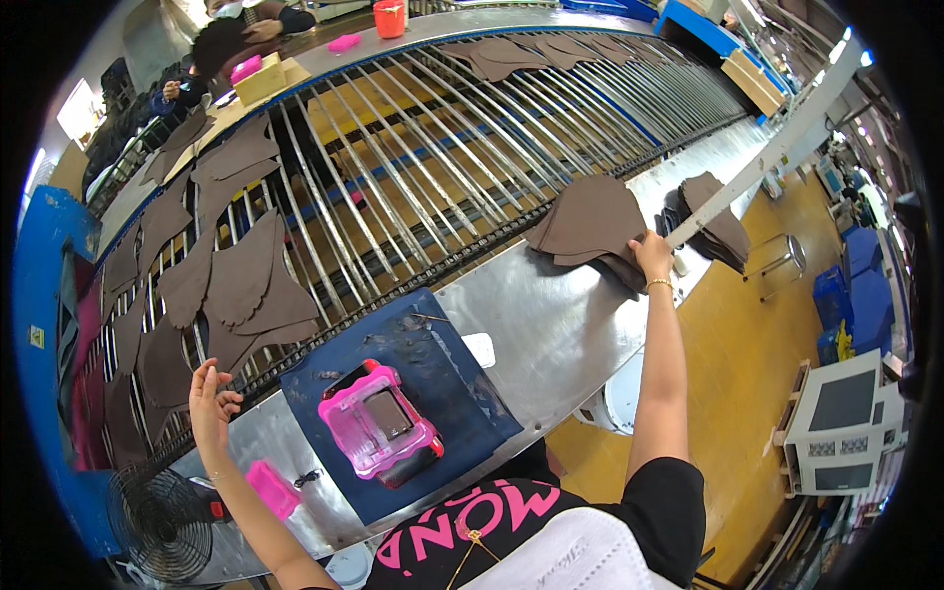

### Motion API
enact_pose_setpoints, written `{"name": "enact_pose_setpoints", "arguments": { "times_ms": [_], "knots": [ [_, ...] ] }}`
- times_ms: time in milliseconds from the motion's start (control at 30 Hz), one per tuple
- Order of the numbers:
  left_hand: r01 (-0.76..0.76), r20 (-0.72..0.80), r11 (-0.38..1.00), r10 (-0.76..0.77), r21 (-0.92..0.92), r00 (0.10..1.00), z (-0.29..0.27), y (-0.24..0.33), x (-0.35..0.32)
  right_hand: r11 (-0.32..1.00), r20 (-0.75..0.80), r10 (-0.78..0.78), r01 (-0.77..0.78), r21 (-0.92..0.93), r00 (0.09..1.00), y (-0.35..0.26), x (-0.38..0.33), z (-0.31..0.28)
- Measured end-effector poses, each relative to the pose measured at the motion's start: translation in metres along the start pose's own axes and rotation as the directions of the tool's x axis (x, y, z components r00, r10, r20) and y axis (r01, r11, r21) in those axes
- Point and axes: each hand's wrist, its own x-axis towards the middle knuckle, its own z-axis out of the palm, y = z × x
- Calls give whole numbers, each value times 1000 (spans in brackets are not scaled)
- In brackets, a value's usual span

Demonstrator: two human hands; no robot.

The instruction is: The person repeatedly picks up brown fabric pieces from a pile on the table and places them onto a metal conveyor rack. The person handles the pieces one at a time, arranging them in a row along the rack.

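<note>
My right hand (pixel 651 258) reaches out to the right, its fingers closed on the edge of a stack of brown cut pieces (pixel 594 218) on the metal table. The pieces are flat, with curved outlines; how many lie between my fingers is hidden. My left hand (pixel 210 401) is raised at the conveyor's near edge, fingers apart and loosely bent, holding nothing. Loose brown pieces (pixel 261 285) lie on the rollers just beyond it. Between my arms a bright pink scalloped container (pixel 346 439) sits on a dark blue mat (pixel 359 498), with a dark rectangular block (pixel 388 413) inside.
A roller conveyor (pixel 413 162) runs across the far side, carrying more brown pieces (pixel 497 57). A second brown stack (pixel 718 231) lies beyond a slanting white bar (pixel 762 162). A black fan (pixel 162 521) and pink tray (pixel 273 490) are at lower left. Another person's hand (pixel 263 31) shows at the far left.
</note>
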Motion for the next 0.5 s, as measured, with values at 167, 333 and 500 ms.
{"name": "enact_pose_setpoints", "arguments": {
  "times_ms": [167, 333, 500],
  "knots": [
    [-5, 29, 1000, 4, 5, 1000, 10, 3, -19, 988, -193, -47, 17, -155, 980, -12, -17, -11],
    [-38, 71, 996, 32, 87, 997, 28, 10, -26, 957, -130, -254, 230, -175, 958, -1, -10, -23],
    [-127, 175, 979, 98, 160, 980, 53, 31, -37, 884, -3, -229, 209, 417, 973, -74, -97, -130]
  ]
}}
